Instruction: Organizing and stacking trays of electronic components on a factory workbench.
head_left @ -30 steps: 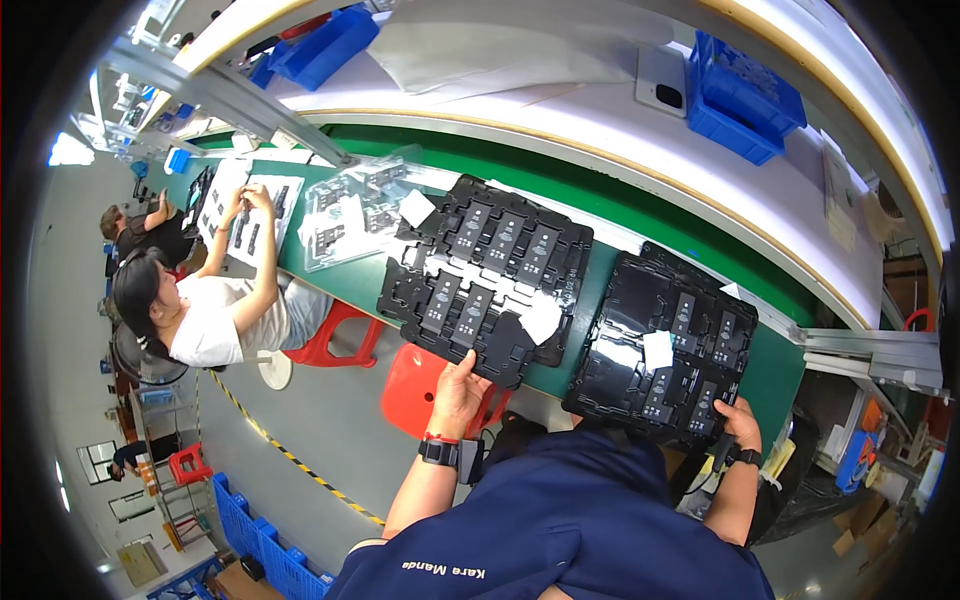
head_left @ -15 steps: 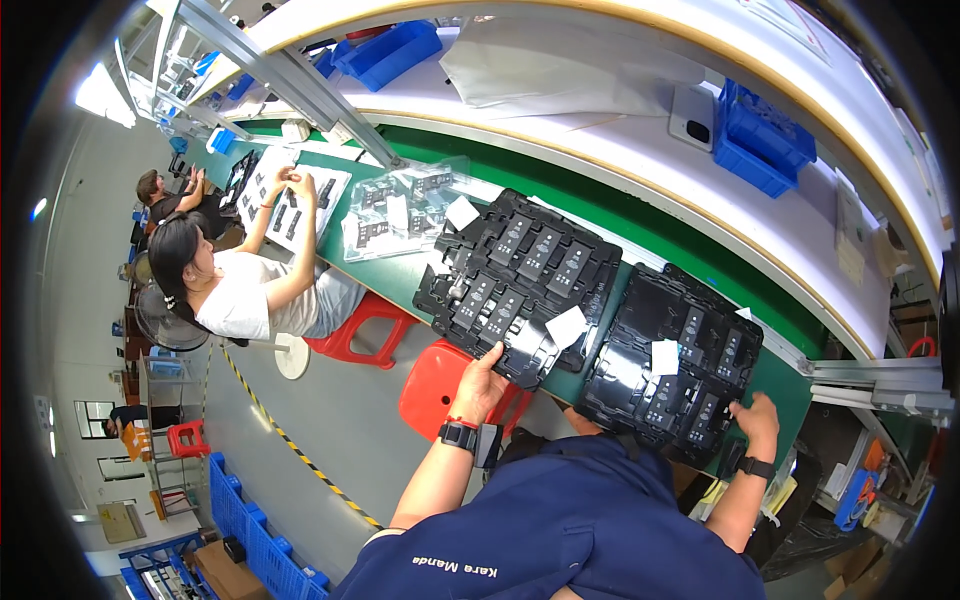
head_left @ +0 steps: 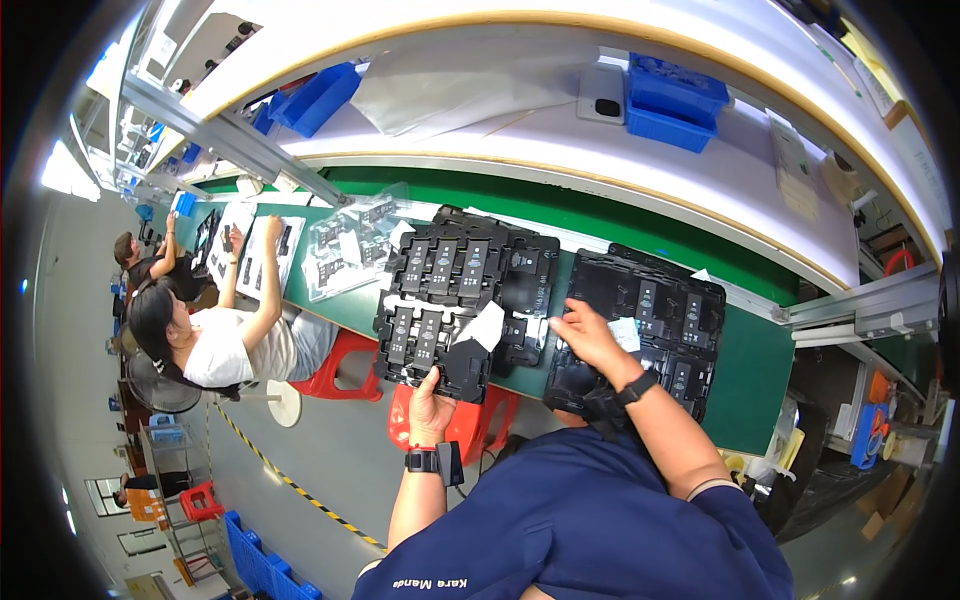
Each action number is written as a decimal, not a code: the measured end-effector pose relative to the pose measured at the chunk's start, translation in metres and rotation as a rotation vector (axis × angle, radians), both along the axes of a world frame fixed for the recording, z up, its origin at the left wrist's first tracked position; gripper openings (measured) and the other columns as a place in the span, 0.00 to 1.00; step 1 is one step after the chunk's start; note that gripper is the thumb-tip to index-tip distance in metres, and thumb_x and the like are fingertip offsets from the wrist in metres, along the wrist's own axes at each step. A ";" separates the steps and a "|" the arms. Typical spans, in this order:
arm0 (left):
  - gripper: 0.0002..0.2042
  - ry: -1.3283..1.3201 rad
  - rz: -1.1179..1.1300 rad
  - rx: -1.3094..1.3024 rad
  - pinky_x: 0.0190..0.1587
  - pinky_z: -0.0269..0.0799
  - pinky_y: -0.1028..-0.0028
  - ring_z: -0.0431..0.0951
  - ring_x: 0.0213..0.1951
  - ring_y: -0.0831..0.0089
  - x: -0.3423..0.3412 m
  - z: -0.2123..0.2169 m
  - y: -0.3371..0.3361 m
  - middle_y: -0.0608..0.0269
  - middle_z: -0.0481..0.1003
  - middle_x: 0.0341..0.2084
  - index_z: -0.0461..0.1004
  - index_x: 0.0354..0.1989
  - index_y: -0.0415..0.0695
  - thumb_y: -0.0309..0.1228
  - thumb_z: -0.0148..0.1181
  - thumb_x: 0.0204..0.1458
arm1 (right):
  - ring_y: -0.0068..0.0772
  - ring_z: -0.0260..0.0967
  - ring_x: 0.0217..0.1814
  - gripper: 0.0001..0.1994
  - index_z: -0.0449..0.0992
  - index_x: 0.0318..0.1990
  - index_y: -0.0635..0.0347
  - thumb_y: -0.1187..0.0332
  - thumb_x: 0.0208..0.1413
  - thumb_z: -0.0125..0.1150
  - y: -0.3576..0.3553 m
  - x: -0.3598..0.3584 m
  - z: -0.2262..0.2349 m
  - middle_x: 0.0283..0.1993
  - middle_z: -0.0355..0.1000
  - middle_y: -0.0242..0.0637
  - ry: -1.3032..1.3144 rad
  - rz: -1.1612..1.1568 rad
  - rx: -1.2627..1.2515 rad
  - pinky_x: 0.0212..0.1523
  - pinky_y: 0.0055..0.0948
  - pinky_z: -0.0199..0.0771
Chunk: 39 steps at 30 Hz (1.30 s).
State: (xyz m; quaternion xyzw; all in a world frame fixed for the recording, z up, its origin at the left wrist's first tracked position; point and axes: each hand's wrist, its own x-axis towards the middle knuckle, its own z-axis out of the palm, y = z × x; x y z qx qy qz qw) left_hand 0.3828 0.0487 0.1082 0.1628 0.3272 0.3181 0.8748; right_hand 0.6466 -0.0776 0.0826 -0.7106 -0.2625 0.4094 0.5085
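Observation:
My left hand [head_left: 430,408] grips the near edge of a black plastic tray [head_left: 462,372], thumb on top and the other fingers hidden below. Flat dark battery-like parts [head_left: 443,262] sit in its pockets, and a white paper slip [head_left: 484,326] lies on it. This tray overlaps another black tray [head_left: 533,258] just behind and to its right. Over the left side of a stack of black trays [head_left: 600,285], my right hand [head_left: 592,335] reaches leftward, fingers apart and nothing visible in them. A pale slip [head_left: 626,333] lies beside that hand.
Left along the green bench [head_left: 755,385] are clear plastic trays [head_left: 350,245] with parts, then a seated co-worker [head_left: 215,340] with raised hands. A red stool [head_left: 468,430] stands below the bench edge. Blue bins [head_left: 675,100] and a white sheet [head_left: 450,85] occupy the shelf.
My right hand has left the right edge of the right-hand stack and moved left across it. My left hand still holds its tray, now turned more squarely. The whole view has shifted.

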 end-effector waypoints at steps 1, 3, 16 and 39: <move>0.16 0.024 0.012 0.027 0.49 0.66 0.62 0.71 0.46 0.64 0.003 -0.005 0.003 0.59 0.71 0.43 0.65 0.48 0.40 0.25 0.54 0.49 | 0.40 0.69 0.44 0.36 0.54 0.56 0.70 0.52 0.47 0.59 0.006 -0.007 -0.010 0.48 0.65 0.55 -0.048 -0.009 -0.022 0.40 0.31 0.71; 0.16 0.059 0.009 0.053 0.49 0.67 0.62 0.71 0.45 0.65 0.013 -0.008 0.004 0.60 0.71 0.42 0.65 0.48 0.41 0.25 0.53 0.50 | 0.41 0.69 0.44 0.39 0.51 0.57 0.74 0.52 0.47 0.59 0.016 -0.022 -0.008 0.49 0.64 0.57 -0.015 -0.008 -0.015 0.41 0.31 0.70; 0.24 1.203 0.022 0.373 0.22 0.66 0.77 0.64 0.19 0.79 0.001 -0.005 0.028 0.67 0.65 0.19 0.68 0.31 0.38 0.50 0.62 0.41 | 0.44 0.65 0.49 0.37 0.55 0.52 0.71 0.58 0.39 0.66 0.049 -0.030 -0.023 0.47 0.65 0.52 -0.035 -0.186 0.091 0.50 0.30 0.63; 0.20 1.016 -0.399 0.535 0.32 0.72 0.73 0.75 0.29 0.72 0.027 0.009 0.184 0.59 0.74 0.30 0.66 0.39 0.37 0.34 0.66 0.41 | 0.40 0.62 0.49 0.28 0.55 0.47 0.70 0.71 0.41 0.64 0.060 -0.059 -0.010 0.47 0.63 0.50 0.045 -0.296 -0.012 0.50 0.31 0.62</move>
